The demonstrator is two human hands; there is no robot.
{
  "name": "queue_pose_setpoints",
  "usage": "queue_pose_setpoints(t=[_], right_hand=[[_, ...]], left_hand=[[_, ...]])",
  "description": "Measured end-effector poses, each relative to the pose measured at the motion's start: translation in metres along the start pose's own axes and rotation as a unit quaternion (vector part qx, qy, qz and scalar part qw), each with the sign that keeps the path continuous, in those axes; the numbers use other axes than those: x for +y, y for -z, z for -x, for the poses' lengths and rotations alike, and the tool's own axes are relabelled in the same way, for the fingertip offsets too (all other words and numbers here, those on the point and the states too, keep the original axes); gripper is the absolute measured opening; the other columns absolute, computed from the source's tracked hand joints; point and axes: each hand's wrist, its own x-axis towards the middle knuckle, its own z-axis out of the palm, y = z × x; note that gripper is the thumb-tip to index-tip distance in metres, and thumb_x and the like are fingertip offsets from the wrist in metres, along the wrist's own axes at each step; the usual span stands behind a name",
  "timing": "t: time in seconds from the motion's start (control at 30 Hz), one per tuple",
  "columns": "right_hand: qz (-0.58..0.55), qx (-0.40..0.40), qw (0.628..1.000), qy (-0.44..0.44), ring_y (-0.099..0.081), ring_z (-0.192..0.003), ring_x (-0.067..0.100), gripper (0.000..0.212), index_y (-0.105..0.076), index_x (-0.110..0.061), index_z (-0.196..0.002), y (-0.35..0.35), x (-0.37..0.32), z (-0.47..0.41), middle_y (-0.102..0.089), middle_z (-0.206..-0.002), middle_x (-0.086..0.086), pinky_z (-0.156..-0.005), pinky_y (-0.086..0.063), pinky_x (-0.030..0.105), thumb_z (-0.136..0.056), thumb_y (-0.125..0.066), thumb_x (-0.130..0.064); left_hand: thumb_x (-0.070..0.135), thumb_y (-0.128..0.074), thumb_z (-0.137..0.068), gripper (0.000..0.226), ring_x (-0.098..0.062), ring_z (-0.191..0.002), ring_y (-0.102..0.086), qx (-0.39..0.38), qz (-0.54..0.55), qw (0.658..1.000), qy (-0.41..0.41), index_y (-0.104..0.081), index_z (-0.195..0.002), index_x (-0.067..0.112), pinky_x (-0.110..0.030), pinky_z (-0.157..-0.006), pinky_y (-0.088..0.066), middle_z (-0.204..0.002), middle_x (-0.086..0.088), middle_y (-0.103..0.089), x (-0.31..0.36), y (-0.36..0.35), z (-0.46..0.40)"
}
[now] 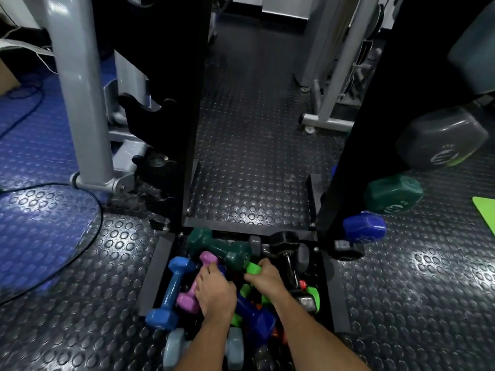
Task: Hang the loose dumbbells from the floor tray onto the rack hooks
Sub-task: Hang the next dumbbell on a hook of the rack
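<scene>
A black floor tray [158,274] at the foot of the rack holds several loose dumbbells: a light blue one [171,289], a pink one [191,287], a dark green one [221,249], a dark blue one [254,315], a black one [288,253] and a pale grey-blue one [174,349]. My left hand [215,293] rests on the pink dumbbell, fingers curled over its handle. My right hand [263,278] grips a bright green dumbbell [253,269] in the middle of the pile. The black rack uprights [184,103] rise on both sides, with empty hooks [142,105] on the left.
On the right side of the rack hang a grey dumbbell [442,137], a dark green one [393,194] and a blue one [364,228]. A grey machine post [80,89] stands at left with a black cable [88,199] on the studded floor. A green mat [486,210] lies far right.
</scene>
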Motion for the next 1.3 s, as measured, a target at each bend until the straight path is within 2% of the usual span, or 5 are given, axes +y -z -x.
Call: queue_pose_setpoints(t=[0.4, 0.73, 0.9, 1.07, 1.3], right_hand=[[0.118, 0.134, 0.978, 0.109, -0.061, -0.114, 0.029, 0.067, -0.045, -0.018, -0.123, 0.004, -0.007, 0.108, -0.049, -0.125, 0.003, -0.090, -0.048, 0.039, -0.073, -0.084, -0.040], [0.172, 0.172, 0.945, 0.218, -0.057, -0.111, 0.023, 0.058, -0.040, -0.024, -0.118, 0.015, -0.014, 0.151, -0.044, -0.123, 0.000, -0.084, -0.048, 0.030, -0.076, -0.081, -0.025], [0.111, 0.216, 0.938, 0.248, -0.061, -0.094, 0.026, 0.059, -0.048, -0.018, -0.118, 0.091, -0.072, 0.161, -0.047, -0.116, 0.000, -0.075, -0.050, 0.037, -0.072, -0.078, -0.040], [0.085, 0.220, 0.927, 0.292, -0.058, -0.089, 0.022, 0.054, -0.050, -0.022, -0.109, 0.133, -0.094, 0.183, -0.045, -0.108, -0.005, -0.073, -0.044, 0.035, -0.069, -0.081, -0.041], [-0.081, 0.315, 0.873, 0.363, -0.060, -0.109, 0.005, 0.064, -0.057, -0.032, -0.126, 0.164, -0.103, 0.239, -0.058, -0.121, -0.015, -0.096, -0.052, 0.034, -0.068, -0.082, -0.021]], left_hand=[[-0.004, -0.061, -0.072, 0.051, -0.036, -0.112, -0.059, 0.064, 0.089, 0.994, 0.000, -0.065, -0.122, 0.005, -0.047, -0.100, -0.046, -0.116, -0.015, -0.064, 0.010, 0.020, 0.031], [0.016, -0.060, -0.095, 0.022, -0.020, -0.103, -0.066, -0.163, 0.251, 0.954, 0.020, -0.077, -0.107, 0.015, -0.024, -0.084, -0.045, -0.109, -0.005, -0.076, 0.033, 0.049, 0.045], [0.033, -0.063, -0.097, 0.020, -0.024, -0.097, -0.069, -0.197, 0.391, 0.897, 0.061, -0.077, -0.094, 0.018, -0.034, -0.088, -0.054, -0.106, -0.011, -0.077, 0.054, 0.062, 0.041], [0.038, -0.070, -0.087, 0.032, -0.027, -0.083, -0.068, -0.247, 0.501, 0.818, 0.138, -0.075, -0.107, 0.013, -0.035, -0.061, -0.056, -0.100, -0.011, -0.076, 0.076, 0.085, 0.051], [0.015, -0.058, -0.081, 0.025, -0.031, -0.074, -0.064, -0.329, 0.627, 0.701, 0.089, -0.076, -0.086, -0.002, -0.038, -0.069, -0.051, -0.096, -0.026, -0.065, 0.115, 0.134, 0.102]])
